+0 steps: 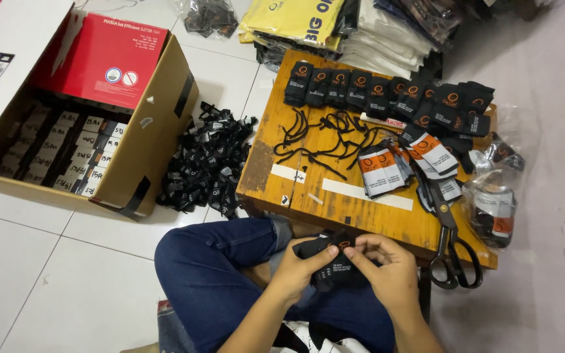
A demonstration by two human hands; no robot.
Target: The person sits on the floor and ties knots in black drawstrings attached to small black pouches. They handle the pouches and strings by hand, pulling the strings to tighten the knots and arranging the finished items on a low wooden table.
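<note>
Both hands work over the lap, just below the near edge of the low wooden table [335, 209]. The left hand [295, 269] and the right hand [387, 269] have their fingers closed in a pinch on a small stack of black card hang tags [331, 261], flat and rectangular, with an orange mark at the top.

On the scuffed, yellowish tabletop lie a tangle of thin black cords [328, 137], a fanned stack of white-and-orange tags [382, 168], a row of black tag bundles [387, 91] along the far edge, and black-handled metal scissors [452, 245] at the right.

On the white tiled floor [47, 268], a loose heap of black tags [207, 167] sits between the table and an open cardboard box [158, 124], which holds rows of small labelled packets [83, 153]. A crinkled clear plastic bag [492, 206] holding more tags rests just beside the table's right end.
</note>
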